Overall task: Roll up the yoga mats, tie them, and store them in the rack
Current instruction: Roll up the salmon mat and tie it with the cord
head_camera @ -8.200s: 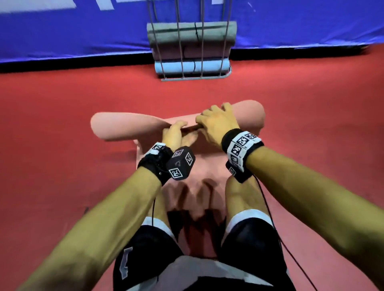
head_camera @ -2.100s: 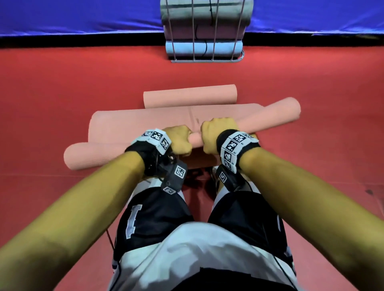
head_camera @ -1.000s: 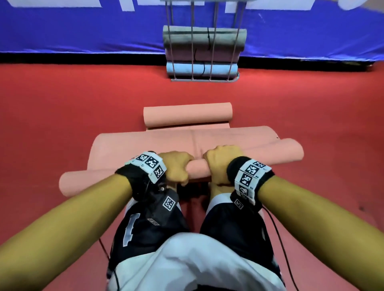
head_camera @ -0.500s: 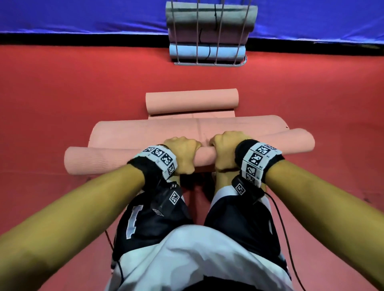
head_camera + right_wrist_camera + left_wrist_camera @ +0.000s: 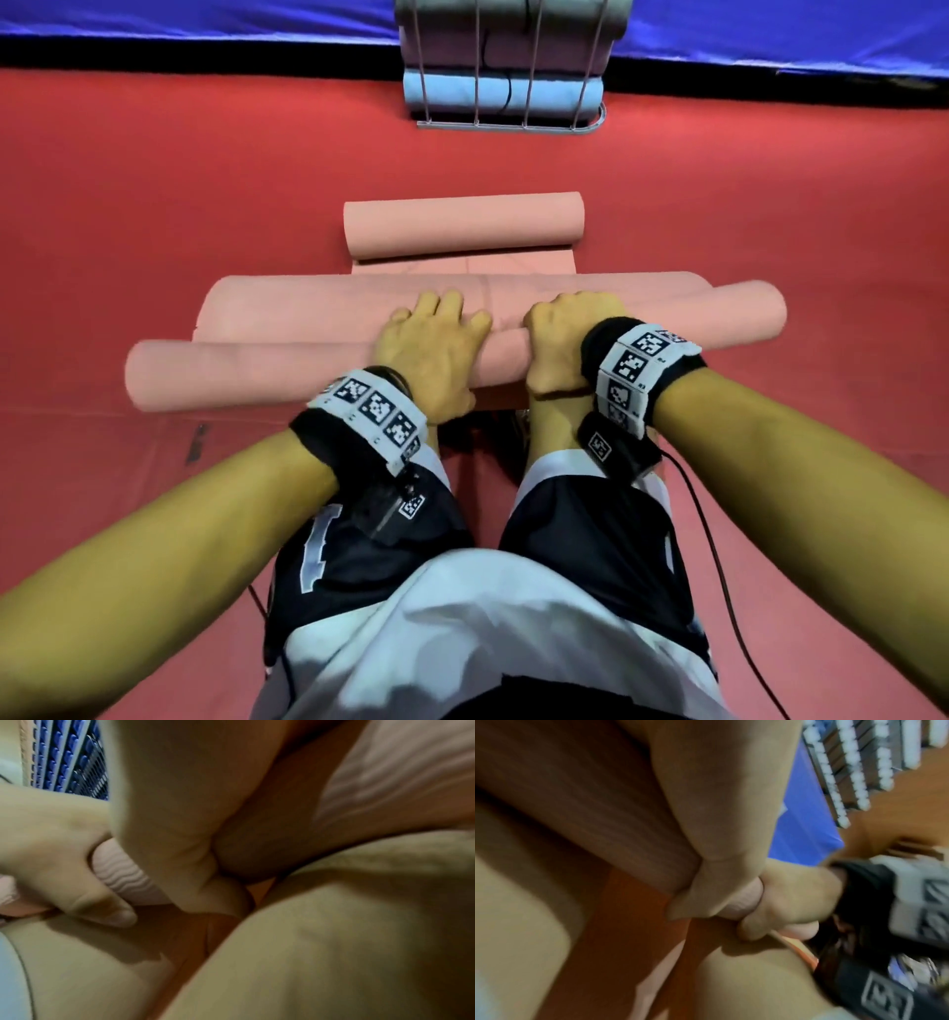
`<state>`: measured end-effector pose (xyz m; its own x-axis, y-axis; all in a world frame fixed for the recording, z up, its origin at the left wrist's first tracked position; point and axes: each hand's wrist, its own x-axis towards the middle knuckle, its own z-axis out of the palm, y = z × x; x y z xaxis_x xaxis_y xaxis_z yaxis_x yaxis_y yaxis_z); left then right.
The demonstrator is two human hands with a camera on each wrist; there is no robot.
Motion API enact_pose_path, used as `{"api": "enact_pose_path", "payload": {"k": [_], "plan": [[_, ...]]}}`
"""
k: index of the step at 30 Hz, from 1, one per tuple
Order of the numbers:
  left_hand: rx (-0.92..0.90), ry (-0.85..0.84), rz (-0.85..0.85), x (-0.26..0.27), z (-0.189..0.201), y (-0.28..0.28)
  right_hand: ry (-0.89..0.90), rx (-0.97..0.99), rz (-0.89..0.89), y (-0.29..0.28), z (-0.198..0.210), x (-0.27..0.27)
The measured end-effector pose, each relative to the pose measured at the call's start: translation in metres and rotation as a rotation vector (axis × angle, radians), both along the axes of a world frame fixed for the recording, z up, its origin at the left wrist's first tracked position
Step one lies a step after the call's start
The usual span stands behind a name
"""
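Observation:
A pink yoga mat roll (image 5: pixel 257 375) lies crosswise on the red floor in front of my knees. My left hand (image 5: pixel 431 354) lies over its middle, fingers reaching forward over the top and thumb tucked beneath. My right hand (image 5: pixel 560 339) grips the roll just to the right, fingers curled round it. In the right wrist view the left hand (image 5: pixel 51 841) has its thumb under the ribbed roll (image 5: pixel 123 878). Past the roll lies the mat's flat stretch (image 5: pixel 308 308), and beyond that a second rolled end (image 5: pixel 462 226).
A wire rack (image 5: pixel 508 125) stands against the blue wall padding (image 5: pixel 205 20) and holds rolled mats, a light-blue one (image 5: pixel 447 95) lowest. Bare red floor (image 5: pixel 154 180) lies on both sides. A black cable (image 5: pixel 719 565) trails past my right knee.
My left hand has gone from a tight fist to fingers stretched forward over the roll. The right hand keeps its grip. The roll sits a little farther forward.

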<state>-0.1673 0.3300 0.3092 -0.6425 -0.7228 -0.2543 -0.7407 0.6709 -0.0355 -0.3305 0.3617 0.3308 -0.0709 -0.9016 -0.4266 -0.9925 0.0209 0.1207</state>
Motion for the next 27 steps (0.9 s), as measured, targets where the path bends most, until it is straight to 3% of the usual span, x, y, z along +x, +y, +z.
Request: {"api": "enact_pose_path", "payload": {"k": [4,7,10,13,16,18,21,25,27], "plan": [[-0.061,-0.037,0.017,-0.005,-0.001,0.005,-0.04,0.132,-0.088,-0.017,0.005,0.002],[0.03,-0.017,-0.01,-0.007,0.004,-0.017,-0.077,0.187,-0.111,-0.022,0.005,0.001],[0.147,-0.039,0.002,-0.012,0.008,-0.035,-0.144,0.105,-0.134,-0.023,0.006,-0.005],[0.463,-0.065,0.046,-0.021,0.008,-0.06,-0.2,-0.012,-0.049,-0.02,0.007,-0.009],[0.74,0.023,0.076,-0.026,0.01,-0.071,-0.077,-0.049,0.065,-0.018,-0.001,0.0],[0.612,0.01,0.088,-0.027,0.012,-0.064,-0.003,-0.071,0.094,-0.02,-0.009,0.005],[0.208,-0.039,0.052,-0.022,0.01,-0.049,0.007,-0.039,0.089,-0.029,-0.007,0.005],[-0.086,-0.031,0.014,-0.015,0.001,-0.025,-0.039,0.111,-0.013,-0.045,0.003,0.001],[-0.151,-0.055,0.024,-0.016,-0.004,-0.017,-0.049,0.175,-0.027,-0.054,0.008,0.004]]}}
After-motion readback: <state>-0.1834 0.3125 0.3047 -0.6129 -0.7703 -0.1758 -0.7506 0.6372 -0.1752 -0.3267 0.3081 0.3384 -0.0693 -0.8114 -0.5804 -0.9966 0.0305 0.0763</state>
